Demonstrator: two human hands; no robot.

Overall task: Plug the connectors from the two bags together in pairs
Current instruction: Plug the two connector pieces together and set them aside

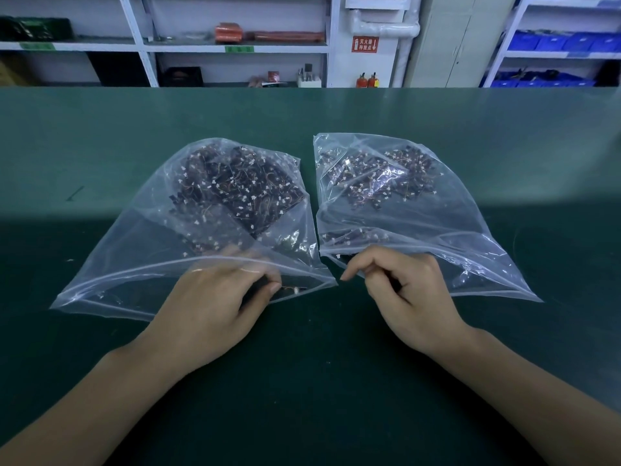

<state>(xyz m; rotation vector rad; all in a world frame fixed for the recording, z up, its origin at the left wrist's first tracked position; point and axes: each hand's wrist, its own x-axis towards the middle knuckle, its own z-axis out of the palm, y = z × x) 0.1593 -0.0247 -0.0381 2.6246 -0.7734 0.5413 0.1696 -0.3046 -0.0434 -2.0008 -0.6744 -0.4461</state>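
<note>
Here, your two hands work at the near openings of two clear plastic bags lying side by side on the green desk [100, 146]. The left bag [141, 237] and the right bag [447, 210] almost touch at their inner corners, and each holds a heap of small dark connectors with white housings and thin wires, piled toward the far end. The connectors in the left bag [235, 183] lie well beyond your left hand [215, 307]; those in the right bag [379, 176] lie well beyond your right hand [403, 290].

Your left hand reaches into the mouth of the left bag, its fingers blurred under the plastic and curled toward the thumb. Just beside the thumb tip sits a single small connector [294, 290] with a white end and fine wires; whether the fingers pinch it cannot be told through the blur.

Your right hand rests at the near edge of the right bag, fingers curled tightly with the thumb and forefinger pressed together in a pinch; what they hold is too small to make out.

Behind the desk stand white shelves [235, 45] with orange packages, a red wall sign [365, 44], two small fire extinguishers [367, 80] and blue bins [564, 42].
</note>
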